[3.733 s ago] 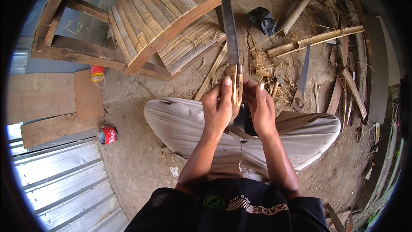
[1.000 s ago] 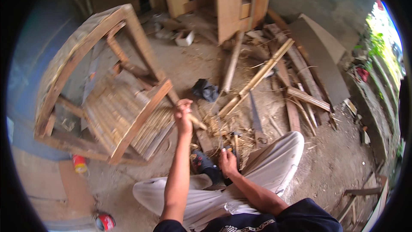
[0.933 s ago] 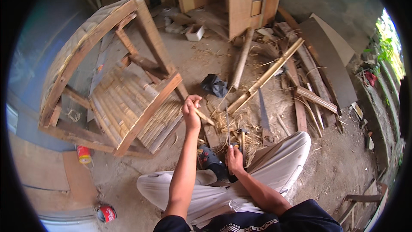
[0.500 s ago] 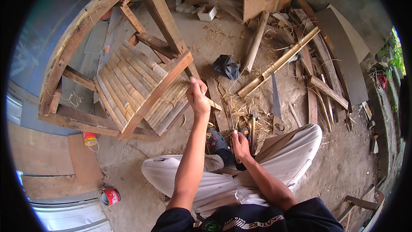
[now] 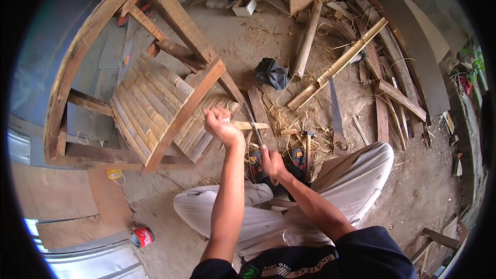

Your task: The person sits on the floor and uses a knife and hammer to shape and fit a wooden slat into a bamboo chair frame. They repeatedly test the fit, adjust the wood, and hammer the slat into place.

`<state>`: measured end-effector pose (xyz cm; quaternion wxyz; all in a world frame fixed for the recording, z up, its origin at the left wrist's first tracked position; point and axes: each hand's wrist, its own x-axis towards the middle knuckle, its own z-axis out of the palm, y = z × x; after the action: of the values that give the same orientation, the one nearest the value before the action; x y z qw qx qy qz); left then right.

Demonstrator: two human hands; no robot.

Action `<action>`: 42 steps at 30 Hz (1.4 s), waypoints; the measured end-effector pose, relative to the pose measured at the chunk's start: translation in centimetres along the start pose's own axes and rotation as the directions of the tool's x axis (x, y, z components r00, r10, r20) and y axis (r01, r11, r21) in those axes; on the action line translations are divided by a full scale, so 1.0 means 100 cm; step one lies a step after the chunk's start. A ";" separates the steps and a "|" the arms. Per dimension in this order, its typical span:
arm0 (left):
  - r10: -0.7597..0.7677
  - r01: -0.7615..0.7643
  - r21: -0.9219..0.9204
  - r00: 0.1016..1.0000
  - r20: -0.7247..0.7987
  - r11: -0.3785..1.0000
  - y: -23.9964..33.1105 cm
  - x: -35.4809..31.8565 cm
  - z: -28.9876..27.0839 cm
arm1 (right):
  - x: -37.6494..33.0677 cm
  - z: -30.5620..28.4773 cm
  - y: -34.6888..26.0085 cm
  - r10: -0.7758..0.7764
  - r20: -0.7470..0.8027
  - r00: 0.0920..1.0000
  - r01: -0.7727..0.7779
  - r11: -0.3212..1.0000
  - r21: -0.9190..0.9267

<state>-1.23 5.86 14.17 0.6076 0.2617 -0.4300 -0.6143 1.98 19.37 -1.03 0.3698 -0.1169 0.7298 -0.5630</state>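
Observation:
My left hand (image 5: pixel 225 128) is closed around a short bamboo strip (image 5: pixel 248 125), whose free end points right. In my right hand (image 5: pixel 274 164) is the handle of a long, narrow-bladed knife (image 5: pixel 258 133). The blade slants up and to the left, crossing the strip near its middle; whether it cuts in cannot be told. Just left of my left hand stands a wooden frame (image 5: pixel 181 116), tilted, with a panel of bamboo slats (image 5: pixel 150 101) fixed in it. A hammer (image 5: pixel 308 150) lies by my right foot, among pale shavings.
A handsaw (image 5: pixel 336 116) lies right of the shavings. Beyond are a split bamboo length (image 5: pixel 341 64), a round pole (image 5: pixel 309 39), a black plastic bag (image 5: pixel 272 74) and a white box (image 5: pixel 244 6). Planks (image 5: pixel 382 113) pile up at right. A red can (image 5: pixel 141 236) stands at left.
My left hand has moved left and down with the bamboo strip. My right hand has gone left and up, and the knife blade now crosses the strip.

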 end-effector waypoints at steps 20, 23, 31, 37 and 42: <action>-0.060 0.060 -0.014 0.998 0.002 0.998 -0.003 0.020 -0.003 | 0.019 -0.031 0.023 -0.049 0.117 0.992 0.081 0.957 -0.280; -0.048 0.048 -0.016 0.999 -0.009 0.999 -0.003 0.020 -0.001 | 0.022 -0.033 0.030 0.391 -0.045 0.919 -0.394 0.910 -0.131; -0.051 0.051 -0.029 0.999 0.018 0.998 -0.003 0.023 0.010 | 0.030 -0.031 0.064 0.182 -0.221 0.958 -0.255 0.891 -0.375; -0.045 0.045 -0.008 0.996 0.076 0.999 -0.009 0.026 0.011 | 0.023 -0.035 0.089 0.461 -0.089 0.883 -0.469 0.876 -0.112; -0.111 0.121 -0.060 0.982 0.153 0.991 -0.009 0.037 0.007 | 0.022 -0.032 0.087 0.274 0.014 0.961 -0.267 0.944 -0.196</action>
<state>-2.76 2.31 14.49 0.5456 0.2184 -0.4366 -0.6812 0.41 23.40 -9.58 0.4454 -0.0623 0.7821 -0.4314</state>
